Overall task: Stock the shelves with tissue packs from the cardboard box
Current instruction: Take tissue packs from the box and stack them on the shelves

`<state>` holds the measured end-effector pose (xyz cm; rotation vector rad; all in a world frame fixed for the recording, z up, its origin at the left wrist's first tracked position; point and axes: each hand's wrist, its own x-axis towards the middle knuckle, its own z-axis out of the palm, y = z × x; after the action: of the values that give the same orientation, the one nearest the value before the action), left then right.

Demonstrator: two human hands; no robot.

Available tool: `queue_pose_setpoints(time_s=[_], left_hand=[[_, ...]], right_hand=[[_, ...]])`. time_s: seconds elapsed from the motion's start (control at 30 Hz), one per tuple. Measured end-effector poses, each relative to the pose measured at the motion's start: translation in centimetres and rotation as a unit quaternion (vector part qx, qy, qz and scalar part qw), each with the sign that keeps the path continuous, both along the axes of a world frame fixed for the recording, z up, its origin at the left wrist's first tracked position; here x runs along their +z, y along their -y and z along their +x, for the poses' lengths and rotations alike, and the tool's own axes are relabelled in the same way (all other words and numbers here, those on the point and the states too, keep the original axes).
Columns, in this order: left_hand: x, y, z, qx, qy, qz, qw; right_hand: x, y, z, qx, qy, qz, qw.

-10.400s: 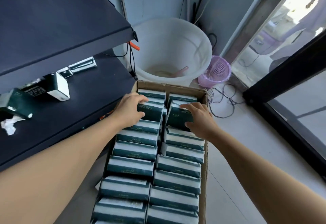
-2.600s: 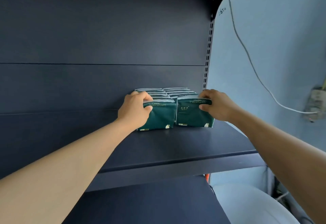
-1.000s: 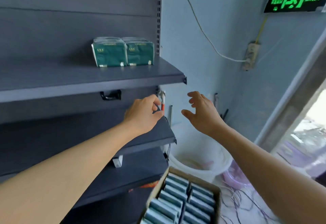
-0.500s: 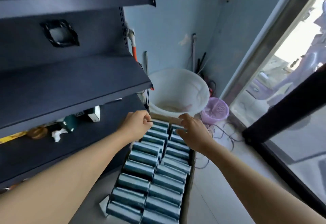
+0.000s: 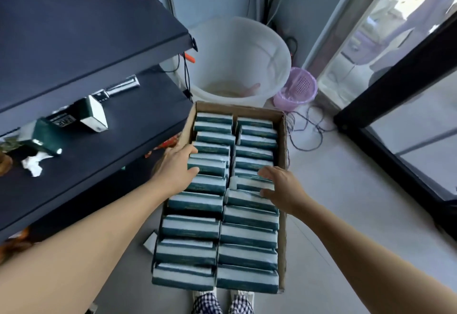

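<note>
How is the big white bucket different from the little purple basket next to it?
The white bucket is much bigger than the purple basket. The bucket has smooth, solid walls; the basket's walls are full of little holes. The bucket stands behind the cardboard box, the basket off to its right. Both are round, open on top and sit on the floor.

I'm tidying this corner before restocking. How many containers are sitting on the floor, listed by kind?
Cardboard box: 1
White bucket: 1
Purple basket: 1
Total: 3
</note>
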<state>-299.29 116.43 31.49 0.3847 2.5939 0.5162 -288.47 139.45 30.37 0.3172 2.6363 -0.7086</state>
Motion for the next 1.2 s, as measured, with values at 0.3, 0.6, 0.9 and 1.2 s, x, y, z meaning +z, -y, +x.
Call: queue_pose_setpoints(time_s=[0.3,0.6,0.9,1.2], left_hand=[[-3.1,-0.3,-1.8,-0.006,0.065,0.04,0.997],[-3.4,-0.5,-2.2,0.02,0.052,0.015,0.998],[3.8,0.1,-2.0,0.083,-0.021,0.086,0.993],[16.1,2.0,-0.7,0.205,-0.026,0.229,0.951]], right_hand=[[-3.1,-0.9,-1.4,0.013,0.033,0.003,0.999],[-4.2,-1.3,-2.3,-0.029,-0.017,0.003,0.999],[3.3,-2.3,-4.4,-0.008,-0.086,0.001,0.996],[16.1,-1.9,-5.6,0.025,-0.188,-0.015,0.982]])
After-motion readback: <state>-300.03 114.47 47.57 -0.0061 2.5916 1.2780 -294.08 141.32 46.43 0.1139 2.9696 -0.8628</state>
